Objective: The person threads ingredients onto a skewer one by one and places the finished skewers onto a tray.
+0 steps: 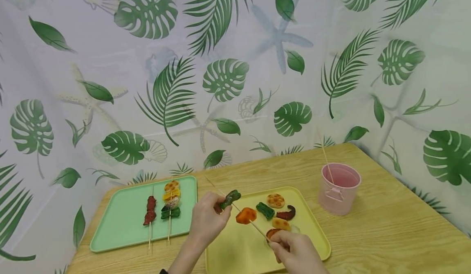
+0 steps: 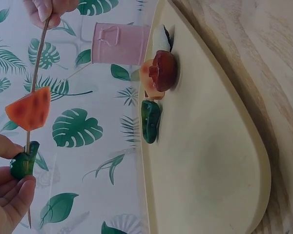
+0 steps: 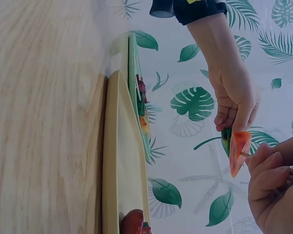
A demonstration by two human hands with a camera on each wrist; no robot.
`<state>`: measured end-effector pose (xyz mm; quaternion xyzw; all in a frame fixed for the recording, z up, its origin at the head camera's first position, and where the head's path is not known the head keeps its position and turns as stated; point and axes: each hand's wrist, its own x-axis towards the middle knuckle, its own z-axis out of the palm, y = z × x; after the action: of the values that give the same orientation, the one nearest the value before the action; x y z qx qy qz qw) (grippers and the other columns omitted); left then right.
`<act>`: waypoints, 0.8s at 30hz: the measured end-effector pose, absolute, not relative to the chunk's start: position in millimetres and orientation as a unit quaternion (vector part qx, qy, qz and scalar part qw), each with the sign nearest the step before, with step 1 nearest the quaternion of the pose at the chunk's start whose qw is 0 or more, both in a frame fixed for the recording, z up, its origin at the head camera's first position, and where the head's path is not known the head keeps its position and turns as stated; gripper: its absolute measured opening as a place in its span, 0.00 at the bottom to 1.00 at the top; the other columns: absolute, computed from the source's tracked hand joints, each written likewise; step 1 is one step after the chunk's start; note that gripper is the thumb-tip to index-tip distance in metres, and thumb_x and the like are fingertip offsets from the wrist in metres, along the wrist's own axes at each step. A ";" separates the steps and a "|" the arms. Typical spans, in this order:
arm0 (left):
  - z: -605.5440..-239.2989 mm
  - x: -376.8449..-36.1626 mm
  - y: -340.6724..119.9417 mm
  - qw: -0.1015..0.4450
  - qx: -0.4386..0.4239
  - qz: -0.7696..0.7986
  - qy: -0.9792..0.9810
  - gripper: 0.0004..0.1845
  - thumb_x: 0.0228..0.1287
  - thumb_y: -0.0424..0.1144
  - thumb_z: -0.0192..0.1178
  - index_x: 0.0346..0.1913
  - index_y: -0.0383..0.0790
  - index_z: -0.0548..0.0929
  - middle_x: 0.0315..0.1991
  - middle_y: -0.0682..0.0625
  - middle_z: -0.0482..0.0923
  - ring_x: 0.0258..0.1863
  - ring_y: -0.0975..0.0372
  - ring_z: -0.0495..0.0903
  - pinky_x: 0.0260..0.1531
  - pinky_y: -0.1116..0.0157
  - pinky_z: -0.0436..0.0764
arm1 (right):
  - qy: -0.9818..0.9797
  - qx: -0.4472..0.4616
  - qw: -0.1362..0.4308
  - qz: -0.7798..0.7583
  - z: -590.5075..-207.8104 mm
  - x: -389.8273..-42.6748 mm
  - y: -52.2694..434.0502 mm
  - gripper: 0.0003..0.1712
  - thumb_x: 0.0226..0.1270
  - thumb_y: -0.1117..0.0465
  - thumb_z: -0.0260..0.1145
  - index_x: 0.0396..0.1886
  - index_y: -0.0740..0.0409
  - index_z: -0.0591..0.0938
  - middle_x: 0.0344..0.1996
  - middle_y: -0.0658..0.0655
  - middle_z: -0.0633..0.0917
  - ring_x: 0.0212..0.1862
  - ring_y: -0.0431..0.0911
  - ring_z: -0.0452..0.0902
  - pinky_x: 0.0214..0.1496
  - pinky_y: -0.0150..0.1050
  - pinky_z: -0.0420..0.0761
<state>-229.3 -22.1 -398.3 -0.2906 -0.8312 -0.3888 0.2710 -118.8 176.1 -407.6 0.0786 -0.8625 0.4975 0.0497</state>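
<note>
Here a thin skewer (image 1: 235,206) is held above the yellow tray (image 1: 235,249), slanting from the right hand (image 1: 294,251) up toward the left hand (image 1: 207,221). The right hand's fingers are curled tight round the skewer's lower end. The left hand's thumb and fingertips are pinched on a green piece (image 1: 230,198) threaded near the upper part of the stick, with the bare tip showing past it. An orange piece (image 1: 245,215) sits on the skewer between the two hands, touched by neither.

The skewer is judged light, stiff along its length but easily snapped if bent, and pointed at the free end; it is best held low on the shaft, as it is now, well behind the food. The green piece looks glossy and rubbery, so it is likely to be slippery and a little yielding; it is best taken by its flanks, fingertips kept off the line of the point. The orange piece looks flat and firmer, and could spin or slide on the stick if the skewer is tipped.

More pieces lie loose on the yellow tray, among them a green one (image 1: 265,210) and a dark red one (image 1: 287,213). Two finished skewers lie on the green tray (image 1: 121,229) to the left. A pink bucket (image 1: 339,189) with one stick in it stands on the bench (image 1: 386,229) to the right.
</note>
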 end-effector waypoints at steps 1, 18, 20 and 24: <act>-398.2 -228.9 -22.0 0.270 -0.292 -0.391 -0.830 0.08 0.42 0.25 0.69 0.26 0.35 0.80 0.24 0.51 0.73 0.20 0.64 0.73 0.21 0.72 0.74 | -0.854 0.074 0.039 0.513 -407.5 -119.3 176.2 0.05 0.64 0.66 0.61 0.30 0.63 0.81 0.15 0.48 0.75 0.18 0.36 0.67 0.19 0.32 0.68; -401.9 -228.3 -20.0 0.271 -0.311 -0.428 -0.804 0.10 0.41 0.23 0.69 0.26 0.34 0.79 0.24 0.50 0.74 0.19 0.64 0.73 0.20 0.72 0.76 | -0.733 0.036 -0.051 0.677 -409.3 -122.2 178.4 0.12 0.68 0.68 0.55 0.37 0.77 0.77 0.17 0.51 0.73 0.14 0.36 0.58 0.16 0.26 0.59; -402.6 -228.2 -19.9 0.266 -0.311 -0.435 -0.802 0.10 0.41 0.23 0.69 0.27 0.34 0.79 0.24 0.50 0.74 0.19 0.64 0.74 0.20 0.72 0.76 | -0.720 0.025 -0.062 0.691 -408.1 -121.6 178.6 0.13 0.68 0.67 0.55 0.38 0.77 0.77 0.17 0.50 0.74 0.14 0.36 0.59 0.16 0.26 0.60; -402.8 -228.5 -19.0 0.271 -0.327 -0.434 -0.795 0.11 0.40 0.22 0.69 0.26 0.34 0.79 0.24 0.50 0.74 0.19 0.65 0.74 0.20 0.72 0.76 | -0.701 0.016 -0.077 0.709 -406.7 -122.0 178.9 0.13 0.68 0.66 0.55 0.39 0.76 0.77 0.17 0.50 0.74 0.14 0.36 0.59 0.16 0.26 0.60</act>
<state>-228.5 -19.0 -402.8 -0.3268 -0.7947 -0.4336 0.2714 -122.0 178.9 -406.7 0.0159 -0.7006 0.7092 -0.0774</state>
